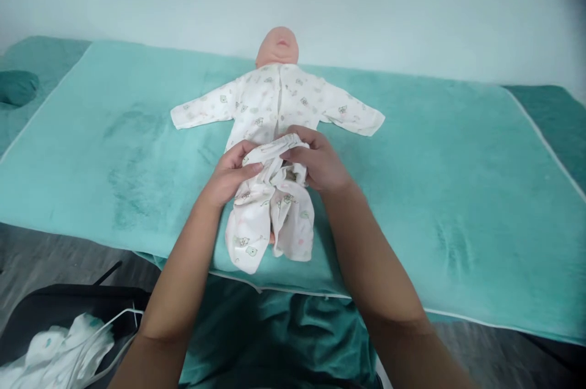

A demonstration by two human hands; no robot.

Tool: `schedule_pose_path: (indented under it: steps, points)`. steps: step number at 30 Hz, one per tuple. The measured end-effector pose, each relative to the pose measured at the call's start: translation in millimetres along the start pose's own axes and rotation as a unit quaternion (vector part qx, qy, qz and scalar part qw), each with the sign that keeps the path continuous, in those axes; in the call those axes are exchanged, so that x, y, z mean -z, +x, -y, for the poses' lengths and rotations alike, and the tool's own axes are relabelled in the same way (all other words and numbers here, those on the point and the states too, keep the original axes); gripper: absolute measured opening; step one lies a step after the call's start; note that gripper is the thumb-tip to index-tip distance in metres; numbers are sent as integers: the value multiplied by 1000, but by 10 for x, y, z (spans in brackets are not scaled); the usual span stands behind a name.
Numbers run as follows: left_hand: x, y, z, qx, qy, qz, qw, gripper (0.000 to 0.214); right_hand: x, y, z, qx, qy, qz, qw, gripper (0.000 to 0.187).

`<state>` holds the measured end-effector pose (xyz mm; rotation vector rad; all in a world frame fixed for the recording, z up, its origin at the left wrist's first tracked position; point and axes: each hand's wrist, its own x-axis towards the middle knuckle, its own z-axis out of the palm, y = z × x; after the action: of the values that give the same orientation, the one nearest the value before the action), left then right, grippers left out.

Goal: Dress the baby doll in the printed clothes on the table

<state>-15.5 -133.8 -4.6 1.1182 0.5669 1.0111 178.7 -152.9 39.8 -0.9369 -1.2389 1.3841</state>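
A baby doll lies on its back, its head toward the wall. It wears a white printed long-sleeved top with both sleeves spread out sideways. Over its lower body, small white printed pants are bunched at the waistband. My left hand pinches the left side of that waistband, thumb on top. Across from it, my right hand grips the other side with fingers curled into the cloth. Most of the doll's legs are hidden under the pants; a bit of skin colour shows between the pant legs.
A green cloth with white edging covers the table. Behind it stands a pale wall. At the lower left, a black chair holds white cloth and a white wire hanger. A dark green round shape lies at far left.
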Motion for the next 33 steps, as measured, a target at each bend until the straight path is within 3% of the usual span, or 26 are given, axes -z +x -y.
schedule_pose_path:
  steps: [5,9,13,15,17,19,21,23,26,28,30,33]
  points:
    - [-5,1,36,-12,7,-28,1000,37,-9,-29,-5,2,36,17,999,32]
    - [-68,16,14,-43,14,-61,997,38,33,-30,26,2,9,82,997,39]
    - [-174,45,-64,-90,11,-107,990,33,66,-35,150,-19,-143,157,977,49]
    - [-242,59,-118,-95,15,-120,988,32,69,-60,211,-45,-225,202,952,42]
    - [-306,64,-169,-87,32,-125,988,32,75,-91,226,-66,-244,235,938,34]
    - [-350,53,-215,-76,61,-127,987,33,87,-113,179,-62,-183,206,959,32]
    - [-362,23,-260,-62,109,-118,985,35,96,-112,89,-40,-76,120,989,32]
    - [-349,-24,-307,-33,176,-65,982,39,93,-89,-4,-14,17,34,999,30]
    - [-332,-94,-359,34,256,25,966,41,72,-45,-75,5,65,-15,998,28]
    - [-349,-118,-363,46,251,0,967,37,69,-32,-57,3,57,-13,998,29]
    - [-385,-118,-343,26,199,-63,978,36,85,-37,8,0,16,17,1000,32]
    - [-440,-96,-308,0,126,-122,985,36,123,-68,151,-9,-118,135,984,41]
